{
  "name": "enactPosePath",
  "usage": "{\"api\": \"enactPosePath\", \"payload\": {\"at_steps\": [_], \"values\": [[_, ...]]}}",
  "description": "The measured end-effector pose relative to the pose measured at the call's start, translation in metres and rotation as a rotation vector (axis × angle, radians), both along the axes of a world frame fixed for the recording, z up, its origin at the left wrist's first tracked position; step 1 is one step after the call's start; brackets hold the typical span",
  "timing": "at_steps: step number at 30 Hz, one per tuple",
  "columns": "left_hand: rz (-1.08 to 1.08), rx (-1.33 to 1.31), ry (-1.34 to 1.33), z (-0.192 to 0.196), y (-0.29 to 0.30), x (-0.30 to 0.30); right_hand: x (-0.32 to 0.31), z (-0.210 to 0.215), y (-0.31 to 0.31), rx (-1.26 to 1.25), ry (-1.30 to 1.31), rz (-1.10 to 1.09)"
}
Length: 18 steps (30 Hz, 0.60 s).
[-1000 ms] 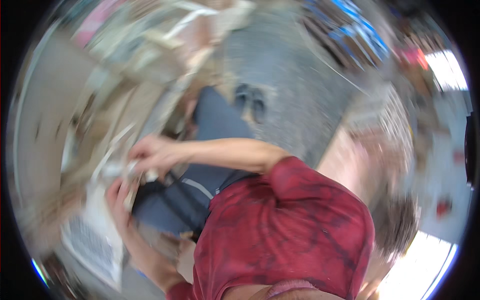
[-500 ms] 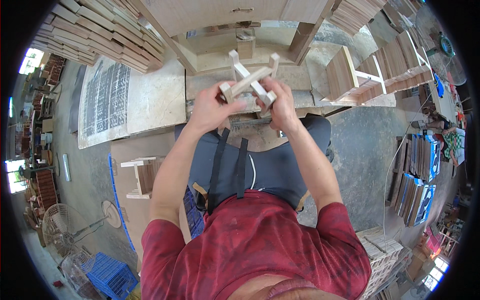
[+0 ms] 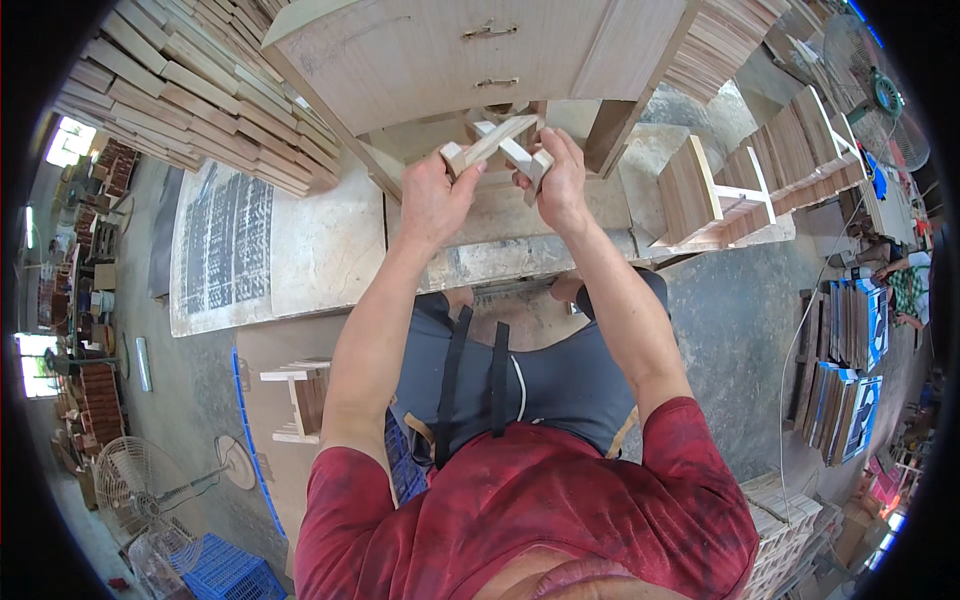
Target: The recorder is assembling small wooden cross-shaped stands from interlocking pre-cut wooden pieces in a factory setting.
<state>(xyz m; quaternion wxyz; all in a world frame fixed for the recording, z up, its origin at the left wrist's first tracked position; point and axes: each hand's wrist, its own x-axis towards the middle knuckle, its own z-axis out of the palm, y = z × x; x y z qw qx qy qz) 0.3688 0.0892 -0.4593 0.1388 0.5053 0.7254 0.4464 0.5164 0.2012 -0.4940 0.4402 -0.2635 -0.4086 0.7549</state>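
Both my hands hold a small frame of pale wood [image 3: 497, 140], its two bars crossed and short square blocks at their ends. My left hand [image 3: 437, 197] grips the near left end, thumb along the block. Around the near right end my right hand [image 3: 562, 182] is closed. The frame's far ends are partly hidden and blurred at the opening below a wooden cabinet-like bench [image 3: 400, 70]. Its upper panel carries two metal handles. Both forearms reach forward over a low worktop [image 3: 330, 245].
Stacked wooden strips [image 3: 190, 100] stand at far left. On the right end of the worktop sit wooden board assemblies [image 3: 690, 190] with white edges. A small wooden piece [image 3: 308, 400] lies on cardboard at left. A fan [image 3: 135, 480] and a blue crate [image 3: 228, 570] are lower left.
My hands have carried the frame forward, so its far ends have gone under the panel edge. The view has shifted, showing more of the cabinet's front and a second handle.
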Motion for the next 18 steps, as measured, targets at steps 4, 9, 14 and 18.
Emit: {"api": "enactPosePath", "payload": {"at_steps": [4, 9, 14, 18], "values": [[0.023, -0.016, 0.035, -0.023, 0.025, -0.012, -0.011, -0.014, 0.026, -0.011, -0.049, -0.036], [0.026, 0.062, 0.048, -0.033, 0.045, -0.017, -0.021, -0.022, 0.054, 0.166, -0.230, -0.189], [-0.022, 0.091, 0.040, -0.033, 0.045, -0.010, -0.002, -0.041, 0.061, 0.316, -0.551, -0.286], [0.009, 0.062, 0.160, -0.047, 0.049, -0.022, 0.042, -0.028, 0.013, 0.337, -0.297, -0.312]]}}
